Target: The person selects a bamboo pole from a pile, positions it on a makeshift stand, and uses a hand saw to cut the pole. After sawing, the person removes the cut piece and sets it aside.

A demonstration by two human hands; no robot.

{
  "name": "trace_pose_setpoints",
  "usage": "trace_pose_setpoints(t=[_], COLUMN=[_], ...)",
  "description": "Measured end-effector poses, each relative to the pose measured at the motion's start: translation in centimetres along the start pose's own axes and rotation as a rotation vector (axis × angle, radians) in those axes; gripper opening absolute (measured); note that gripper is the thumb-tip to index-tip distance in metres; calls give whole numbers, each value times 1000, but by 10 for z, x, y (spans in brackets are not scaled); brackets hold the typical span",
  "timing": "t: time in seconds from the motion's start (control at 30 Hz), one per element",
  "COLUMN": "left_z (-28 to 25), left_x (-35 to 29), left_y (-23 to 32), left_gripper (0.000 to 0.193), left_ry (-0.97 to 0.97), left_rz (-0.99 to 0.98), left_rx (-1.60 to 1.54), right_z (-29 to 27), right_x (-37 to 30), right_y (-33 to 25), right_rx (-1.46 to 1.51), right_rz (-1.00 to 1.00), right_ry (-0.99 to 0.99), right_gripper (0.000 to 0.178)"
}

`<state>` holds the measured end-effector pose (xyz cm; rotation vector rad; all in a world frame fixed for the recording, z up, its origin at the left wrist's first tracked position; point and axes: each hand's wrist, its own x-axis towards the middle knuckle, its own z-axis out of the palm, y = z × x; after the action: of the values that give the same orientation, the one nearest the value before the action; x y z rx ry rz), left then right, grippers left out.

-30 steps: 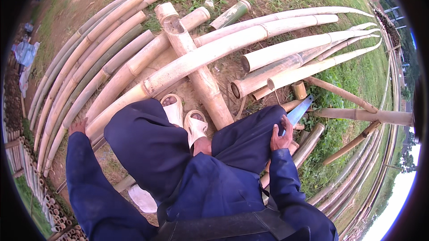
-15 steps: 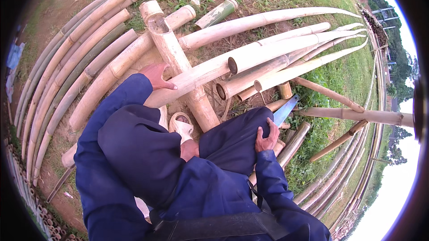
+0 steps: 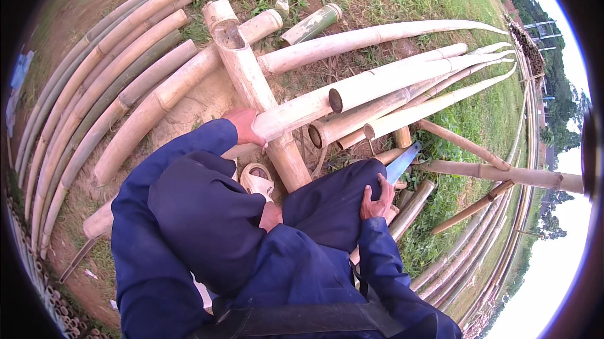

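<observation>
Saw blade (image 3: 402, 161) showing, handle out of sight.
It vanishes beside the right hand (image 3: 377, 199) at the knee (image 3: 360, 178) (handle perhaps beneath that hand). I see only part of the left hand (image 3: 243, 125) at the bamboo pole (image 3: 294, 114), and a pale-blue thing (image 3: 20, 76) by the left rim is too blurred to name.

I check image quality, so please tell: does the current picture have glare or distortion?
Head view: the sky at lower right is washed-out white; head view: poles at left look bowed, likely lens distortion; head view: saw, outline clear.
</observation>
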<state>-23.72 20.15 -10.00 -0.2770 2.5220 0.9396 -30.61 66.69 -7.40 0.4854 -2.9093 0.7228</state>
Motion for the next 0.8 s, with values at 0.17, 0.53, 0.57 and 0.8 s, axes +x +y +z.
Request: trace_pose_setpoints(t=[0.17,0.53,0.57,0.8], left_z=[-26,-72,-60,-31], left_x=[-19,-253,-278,-402], left_y=[-15,-187,-215,-242], left_gripper=[79,82,86,115], left_ry=[82,309,320,359], left_rz=[-38,-251,-331,-874], left_rx=[92,381,372,614], right_z=[-5,-6,-4,-5], right_x=[-1,30,36,66], right_y=[3,-47,-50,-106], right_rx=[-9,222,211,342], right_rz=[-48,-99,-147,-378], right_ry=[1,-20,-29,-108], right_gripper=[50,57,58,54])
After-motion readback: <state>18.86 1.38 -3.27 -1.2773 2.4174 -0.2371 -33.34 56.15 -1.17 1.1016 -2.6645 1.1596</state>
